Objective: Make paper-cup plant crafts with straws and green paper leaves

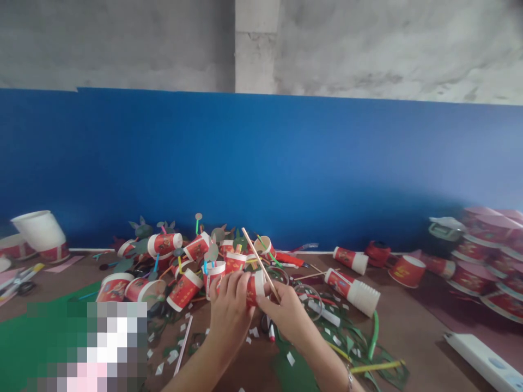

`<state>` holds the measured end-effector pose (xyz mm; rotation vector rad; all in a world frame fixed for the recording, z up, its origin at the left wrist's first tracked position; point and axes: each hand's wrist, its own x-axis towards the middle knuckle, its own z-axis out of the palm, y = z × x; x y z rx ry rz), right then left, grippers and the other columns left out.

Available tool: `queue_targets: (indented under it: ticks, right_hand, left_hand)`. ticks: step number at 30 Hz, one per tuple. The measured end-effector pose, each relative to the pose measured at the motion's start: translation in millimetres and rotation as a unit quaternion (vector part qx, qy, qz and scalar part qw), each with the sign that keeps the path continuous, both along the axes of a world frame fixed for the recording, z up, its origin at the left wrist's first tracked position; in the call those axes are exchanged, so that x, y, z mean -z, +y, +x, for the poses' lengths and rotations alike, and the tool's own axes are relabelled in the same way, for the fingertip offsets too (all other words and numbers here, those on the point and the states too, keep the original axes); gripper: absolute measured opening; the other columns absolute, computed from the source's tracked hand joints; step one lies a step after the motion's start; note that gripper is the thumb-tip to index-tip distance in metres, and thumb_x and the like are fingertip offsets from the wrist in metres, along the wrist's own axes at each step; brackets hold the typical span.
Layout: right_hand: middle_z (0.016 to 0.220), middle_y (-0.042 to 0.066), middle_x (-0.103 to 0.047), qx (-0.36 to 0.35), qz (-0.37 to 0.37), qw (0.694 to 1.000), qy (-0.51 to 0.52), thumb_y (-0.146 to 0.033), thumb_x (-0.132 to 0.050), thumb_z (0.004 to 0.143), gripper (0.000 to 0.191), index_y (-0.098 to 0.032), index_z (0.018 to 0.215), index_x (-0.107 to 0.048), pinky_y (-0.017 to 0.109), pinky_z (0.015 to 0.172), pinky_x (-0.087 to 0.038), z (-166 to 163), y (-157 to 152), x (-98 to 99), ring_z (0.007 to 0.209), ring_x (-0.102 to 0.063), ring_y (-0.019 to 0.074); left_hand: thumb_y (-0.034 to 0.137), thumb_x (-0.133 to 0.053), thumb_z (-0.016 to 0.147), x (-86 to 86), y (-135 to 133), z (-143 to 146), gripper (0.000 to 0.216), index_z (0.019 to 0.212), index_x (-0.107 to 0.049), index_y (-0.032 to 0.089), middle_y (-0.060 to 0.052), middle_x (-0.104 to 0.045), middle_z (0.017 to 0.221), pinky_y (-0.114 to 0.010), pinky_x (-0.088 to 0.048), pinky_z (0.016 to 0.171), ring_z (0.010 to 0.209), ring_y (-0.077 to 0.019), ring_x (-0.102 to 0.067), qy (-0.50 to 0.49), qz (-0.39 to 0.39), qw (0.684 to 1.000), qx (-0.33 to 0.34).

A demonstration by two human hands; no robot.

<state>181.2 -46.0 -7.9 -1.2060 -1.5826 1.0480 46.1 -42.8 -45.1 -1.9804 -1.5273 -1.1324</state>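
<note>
A red and white paper cup (254, 288) lies on its side above the middle of the table, its white end toward the right. My left hand (232, 307) is wrapped round the cup from the left, fingers over its top. My right hand (286, 310) is closed on a thin wooden chopstick (256, 255) that slants up and to the left across the cup's white end. The right fingertips are at that end; whether they also grip the cup, I cannot tell. Just behind my left hand stands another red paper cup (236, 262) with straws.
Red cups (184, 289) with straws and paper cutouts crowd the left. To the right lie a cup stack (353, 291), a tape roll (314, 302) and green paper scraps (347, 343). Scissors (24, 286) are far left, a white power strip (482, 359) far right. A blue wall panel (261, 174) bounds the back.
</note>
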Motion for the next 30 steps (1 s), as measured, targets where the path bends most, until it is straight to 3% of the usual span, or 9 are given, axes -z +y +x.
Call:
queue_targets:
  ticks: [7,11,15,24,30]
  right_hand:
    - [0.049,-0.008,-0.034,0.029,0.005,0.999,-0.027,-0.015,-0.054,0.061,0.008,-0.018,0.060,-0.046,0.019,0.044,-0.025,-4,0,0.4,0.048,-0.031,0.0070]
    - [0.049,-0.007,-0.039,-0.005,-0.034,0.999,0.019,-0.022,-0.053,0.067,0.005,-0.017,0.066,-0.051,0.019,0.044,-0.028,-4,-2,-2.0,0.045,-0.036,0.0078]
    - [0.049,-0.006,-0.044,-0.009,-0.024,0.999,0.035,-0.027,-0.055,0.071,0.011,-0.017,0.068,-0.054,0.019,0.045,-0.031,-3,-3,-1.4,0.046,-0.040,0.0087]
    - [0.060,-0.004,-0.050,0.014,0.009,0.998,0.065,-0.037,-0.055,0.077,0.021,-0.018,0.069,-0.049,0.019,0.049,-0.035,-13,-1,14.0,0.055,-0.044,0.0103]
    - [0.062,-0.005,-0.043,0.029,0.005,0.997,0.074,-0.029,-0.048,0.077,0.011,-0.019,0.071,-0.044,0.020,0.051,-0.034,-17,1,25.7,0.056,-0.040,0.0098]
  left_hand:
    - [0.011,-0.057,0.066,-0.6,-1,0,0.045,0.111,-0.054,0.019,-0.008,-0.065,0.103,-0.044,-0.028,0.097,0.097,-0.0248,-0.057,-0.003,0.001,1.000,0.000]
    - [0.012,-0.058,0.068,-1.0,0,0,0.044,0.111,-0.054,0.018,-0.008,-0.065,0.103,-0.045,-0.028,0.098,0.097,-0.0251,-0.057,0.001,0.011,1.000,-0.004]
    - [0.014,-0.059,0.068,-1.1,0,0,0.044,0.112,-0.054,0.017,-0.009,-0.065,0.103,-0.046,-0.028,0.098,0.098,-0.0256,-0.057,-0.005,0.008,1.000,-0.005]
    - [0.022,-0.057,0.074,-0.2,-2,1,0.039,0.113,-0.055,0.014,-0.013,-0.064,0.108,-0.048,-0.024,0.101,0.101,-0.0275,-0.055,-0.013,0.012,1.000,-0.018]
    - [0.024,-0.054,0.079,0.7,-4,3,0.039,0.116,-0.054,0.013,-0.014,-0.062,0.110,-0.046,-0.027,0.099,0.103,-0.0277,-0.054,-0.008,-0.002,0.999,-0.035]
